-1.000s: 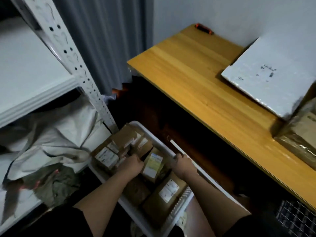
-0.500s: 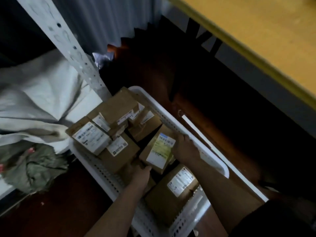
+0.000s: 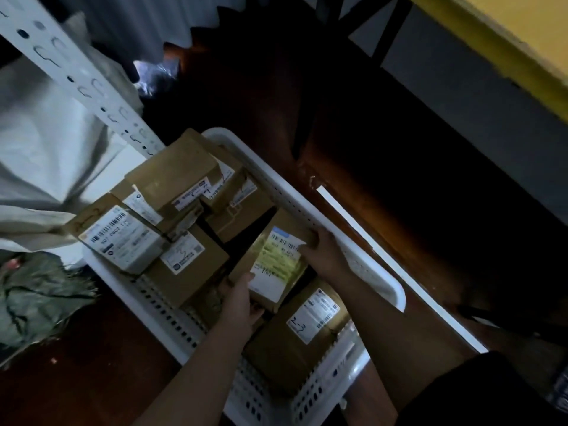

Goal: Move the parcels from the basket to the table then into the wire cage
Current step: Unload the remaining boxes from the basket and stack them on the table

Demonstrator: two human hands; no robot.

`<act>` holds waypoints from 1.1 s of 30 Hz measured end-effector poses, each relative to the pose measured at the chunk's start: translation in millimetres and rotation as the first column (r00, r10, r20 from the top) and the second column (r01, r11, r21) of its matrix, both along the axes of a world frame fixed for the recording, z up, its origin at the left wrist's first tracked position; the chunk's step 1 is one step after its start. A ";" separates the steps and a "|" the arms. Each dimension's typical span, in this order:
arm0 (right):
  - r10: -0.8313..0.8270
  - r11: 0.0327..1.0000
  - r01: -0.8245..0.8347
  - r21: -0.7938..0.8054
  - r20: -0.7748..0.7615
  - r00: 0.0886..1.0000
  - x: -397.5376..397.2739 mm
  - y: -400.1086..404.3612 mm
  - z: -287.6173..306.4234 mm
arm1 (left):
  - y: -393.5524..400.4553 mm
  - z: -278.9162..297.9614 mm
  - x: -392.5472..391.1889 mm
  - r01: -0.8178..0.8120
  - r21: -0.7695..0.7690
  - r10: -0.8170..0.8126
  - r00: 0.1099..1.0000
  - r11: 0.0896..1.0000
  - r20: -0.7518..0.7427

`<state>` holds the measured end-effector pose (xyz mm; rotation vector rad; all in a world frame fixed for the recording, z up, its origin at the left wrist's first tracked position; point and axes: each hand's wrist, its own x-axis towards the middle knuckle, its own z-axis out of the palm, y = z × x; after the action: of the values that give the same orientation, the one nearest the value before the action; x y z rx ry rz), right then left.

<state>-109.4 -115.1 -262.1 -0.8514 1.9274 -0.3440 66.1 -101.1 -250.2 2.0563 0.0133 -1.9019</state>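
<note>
Fingers of both hands grip one yellow-labelled parcel [image 3: 276, 262]: left hand [image 3: 241, 298] curled at its near corner, right hand [image 3: 324, 252] at its far edge. It sits inside the white basket [image 3: 310, 207], other brown parcels [image 3: 184, 186] beyond the fingertips.

Both forearms reaching down, left hand [image 3: 242, 298] and right hand [image 3: 324, 252] in facing grip.

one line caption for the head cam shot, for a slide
Both hands, left and right, grip a yellow-labelled parcel among brown boxes in a white basket on the floor.
</note>
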 end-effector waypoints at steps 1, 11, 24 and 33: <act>-0.010 1.000 0.010 -0.011 0.002 1.000 -0.2 4.3 7.9 | 3.0 8.9 0.1 0.012 0.006 -0.012 1.000 1.000 0.000; -0.276 0.945 0.285 -0.160 0.075 0.958 3.5 45.5 177.5 | 31.7 169.0 6.8 0.236 -0.157 -0.227 0.971 0.959 0.074; -0.420 0.760 0.543 -0.357 0.367 0.830 2.2 75.8 419.8 | -7.4 407.8 8.4 0.495 -0.578 -0.458 0.860 0.648 0.223; -0.581 0.651 0.648 -0.395 0.290 0.760 -70.8 105.7 501.3 | -35.3 503.7 -91.9 0.684 -0.640 -0.675 0.658 0.350 0.333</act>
<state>-180.2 -9.5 239.2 -0.4024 1.9793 -1.3114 -25.8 -136.4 253.5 1.5355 -1.6088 -1.7788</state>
